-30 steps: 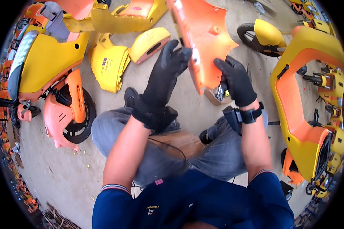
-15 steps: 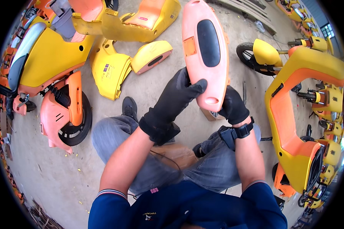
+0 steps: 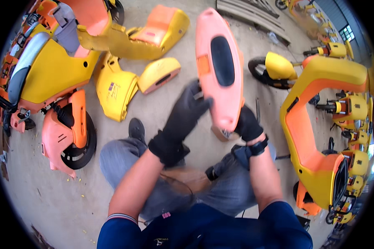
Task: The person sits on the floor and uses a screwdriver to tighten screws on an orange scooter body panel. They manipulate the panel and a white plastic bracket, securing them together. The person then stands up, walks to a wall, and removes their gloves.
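Observation:
A long pink plastic body panel [image 3: 232, 97] with a dark oval inset and a small orange patch is held upright in front of me, slightly blurred. My right hand [image 3: 249, 123], in a black glove, grips its lower right edge; most of those fingers are hidden behind the panel. At the left edge, my left hand [image 3: 180, 114], gloved too, has thumb and fingers apart, the thumb tip just at the panel's border. A cardboard-coloured box [image 3: 221, 133] shows below the panel's lower end.
Yellow body panels [image 3: 116, 93] and a smaller yellow-and-pink cover [image 3: 160, 74] lie on the concrete floor. A partly built scooter [image 3: 56, 70] stands left, a yellow-orange scooter frame [image 3: 299, 124] right. Wooden slats [image 3: 253, 16] lie at the back; rows of scooters line the right.
My left thumb has drawn back from the panel's face to its edge, and the fingers have spread. The panel has shifted slightly left and down, still in my right hand. The view has tilted slightly.

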Demonstrator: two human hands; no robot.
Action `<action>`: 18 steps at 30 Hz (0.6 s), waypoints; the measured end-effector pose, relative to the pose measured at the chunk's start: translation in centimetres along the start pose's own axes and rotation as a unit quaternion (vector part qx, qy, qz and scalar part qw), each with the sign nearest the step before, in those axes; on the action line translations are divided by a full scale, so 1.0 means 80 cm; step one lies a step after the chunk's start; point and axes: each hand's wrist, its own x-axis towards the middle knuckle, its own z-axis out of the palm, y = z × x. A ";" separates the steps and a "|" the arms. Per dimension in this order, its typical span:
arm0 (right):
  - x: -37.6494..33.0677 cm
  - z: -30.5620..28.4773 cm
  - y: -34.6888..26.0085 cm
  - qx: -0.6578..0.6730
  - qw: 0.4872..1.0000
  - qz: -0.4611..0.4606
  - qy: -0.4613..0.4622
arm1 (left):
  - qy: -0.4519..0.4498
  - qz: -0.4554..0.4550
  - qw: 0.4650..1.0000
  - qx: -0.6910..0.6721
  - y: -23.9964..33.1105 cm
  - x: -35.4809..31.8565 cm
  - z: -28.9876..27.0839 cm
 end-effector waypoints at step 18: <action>-0.104 -0.257 0.101 -0.529 0.847 0.039 -0.012 | 0.178 -0.066 0.976 -0.112 0.030 -0.007 -0.022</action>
